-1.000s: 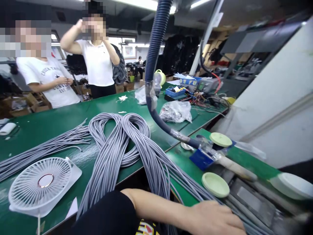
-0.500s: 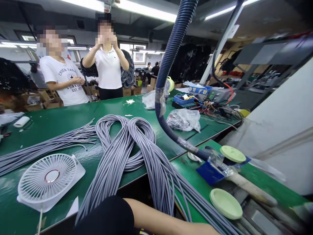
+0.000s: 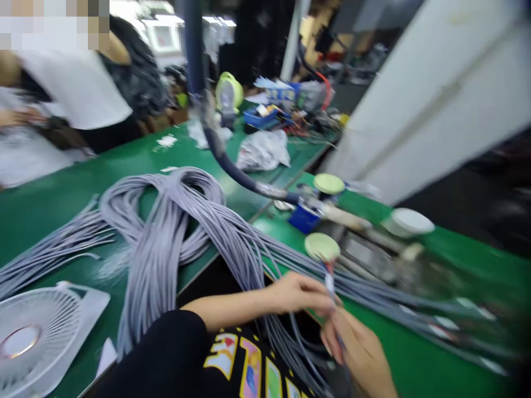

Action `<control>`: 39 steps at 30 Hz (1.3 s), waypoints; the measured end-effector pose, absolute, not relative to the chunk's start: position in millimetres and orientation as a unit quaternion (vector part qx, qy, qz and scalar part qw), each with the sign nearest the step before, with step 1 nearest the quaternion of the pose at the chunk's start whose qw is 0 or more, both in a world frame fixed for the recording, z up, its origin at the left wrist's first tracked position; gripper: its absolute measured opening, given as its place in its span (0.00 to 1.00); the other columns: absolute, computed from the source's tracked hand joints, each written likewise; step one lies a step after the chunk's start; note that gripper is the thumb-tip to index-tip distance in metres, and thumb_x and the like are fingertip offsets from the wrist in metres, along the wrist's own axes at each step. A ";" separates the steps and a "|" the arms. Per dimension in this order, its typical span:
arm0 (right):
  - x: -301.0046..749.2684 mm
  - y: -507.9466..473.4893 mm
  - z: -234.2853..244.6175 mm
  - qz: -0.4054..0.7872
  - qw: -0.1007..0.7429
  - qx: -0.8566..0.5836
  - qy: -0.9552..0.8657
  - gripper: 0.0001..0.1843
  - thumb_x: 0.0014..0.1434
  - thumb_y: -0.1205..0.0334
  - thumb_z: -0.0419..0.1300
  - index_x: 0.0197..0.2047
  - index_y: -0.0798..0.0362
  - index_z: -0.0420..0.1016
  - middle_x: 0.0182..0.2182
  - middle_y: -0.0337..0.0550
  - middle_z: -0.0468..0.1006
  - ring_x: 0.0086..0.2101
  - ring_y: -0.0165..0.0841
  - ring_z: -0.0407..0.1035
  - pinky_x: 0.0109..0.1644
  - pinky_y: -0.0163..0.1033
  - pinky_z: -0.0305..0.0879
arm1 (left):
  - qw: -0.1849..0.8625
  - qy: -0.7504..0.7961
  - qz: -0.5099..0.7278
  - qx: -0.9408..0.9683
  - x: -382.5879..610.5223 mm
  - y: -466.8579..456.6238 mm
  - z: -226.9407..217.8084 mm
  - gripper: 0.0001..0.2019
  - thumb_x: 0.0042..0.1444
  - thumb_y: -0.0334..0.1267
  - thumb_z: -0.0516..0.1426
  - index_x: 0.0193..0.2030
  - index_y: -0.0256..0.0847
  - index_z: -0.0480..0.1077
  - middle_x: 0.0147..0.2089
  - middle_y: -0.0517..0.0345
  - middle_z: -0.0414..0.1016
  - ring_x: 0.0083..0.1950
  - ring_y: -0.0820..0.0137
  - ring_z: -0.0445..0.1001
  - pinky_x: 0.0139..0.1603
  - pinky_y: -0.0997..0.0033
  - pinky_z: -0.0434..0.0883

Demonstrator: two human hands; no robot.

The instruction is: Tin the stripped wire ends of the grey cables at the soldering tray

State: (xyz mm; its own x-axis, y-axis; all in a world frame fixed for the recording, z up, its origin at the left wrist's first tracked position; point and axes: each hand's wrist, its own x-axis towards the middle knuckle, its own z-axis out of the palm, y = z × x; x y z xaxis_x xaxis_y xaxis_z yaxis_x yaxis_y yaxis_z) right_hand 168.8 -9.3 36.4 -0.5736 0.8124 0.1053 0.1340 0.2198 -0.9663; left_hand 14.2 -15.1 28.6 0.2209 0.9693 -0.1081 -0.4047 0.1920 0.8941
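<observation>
A: The workroom is blurred behind, with a person in a white top at ten o'clock. A green counter runs across the view. What's lying on it?

B: A looped bundle of grey cables at nine o'clock, part of it trailing away toward four, and a white fan at eight.

A: What's different now?

B: The view a second ago shows one hand reaching over the cables on the right. Now two hands meet at five o'clock on a single cable.

A: Held how?

B: The left grip pinches it near its end; the right grip closes around it just below. Blur hides the exact finger placement.

A: And its tip?

B: It points toward twelve, reddish wires showing against a pale green dish.

A: Meaning?

B: I'd judge the work now centres on that one end, not the bundle.
</observation>
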 end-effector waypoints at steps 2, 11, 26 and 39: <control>172.4 -13.1 29.5 0.583 0.308 -0.357 -0.662 0.20 0.67 0.48 0.50 0.32 0.53 0.70 0.11 0.29 0.59 0.13 0.26 0.54 0.18 0.32 0.54 | 0.666 0.387 0.540 0.338 8.5 -15.5 34.6 0.24 0.35 0.53 0.68 0.34 0.36 0.76 0.22 0.62 0.70 0.24 0.77 0.66 0.28 0.76 0.66; 171.0 -8.1 30.8 0.632 0.311 -0.358 -0.613 0.19 0.66 0.47 0.52 0.35 0.54 0.71 0.12 0.29 0.59 0.13 0.24 0.51 0.18 0.32 0.48 | 0.594 0.420 0.628 0.276 2.1 -9.3 33.1 0.14 0.41 0.43 0.67 0.29 0.36 0.72 0.21 0.67 0.67 0.20 0.83 0.59 0.23 0.80 0.57; 171.2 -9.2 24.6 0.690 0.305 -0.305 -0.581 0.19 0.67 0.48 0.51 0.35 0.55 0.70 0.12 0.28 0.59 0.12 0.24 0.50 0.18 0.33 0.46 | 0.660 0.332 0.636 0.223 4.2 11.1 35.6 0.16 0.38 0.43 0.68 0.26 0.36 0.69 0.15 0.68 0.62 0.18 0.82 0.58 0.23 0.79 0.56; 155.6 -6.7 23.3 0.654 0.327 -0.375 -0.569 0.19 0.65 0.46 0.52 0.33 0.54 0.70 0.11 0.28 0.58 0.12 0.25 0.50 0.17 0.32 0.47 | 0.505 0.407 0.731 0.213 15.8 5.6 17.6 0.12 0.46 0.42 0.65 0.30 0.38 0.69 0.24 0.64 0.70 0.24 0.79 0.65 0.26 0.79 0.62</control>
State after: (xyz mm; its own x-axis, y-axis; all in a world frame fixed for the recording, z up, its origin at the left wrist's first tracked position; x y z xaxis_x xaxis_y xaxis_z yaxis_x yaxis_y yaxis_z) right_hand 155.6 -6.7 23.3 -0.5042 0.8555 -0.1182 -0.0011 -0.1375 -0.9905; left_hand 15.8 5.6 17.6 -0.3989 0.9116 -0.0994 -0.5640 -0.1584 0.8105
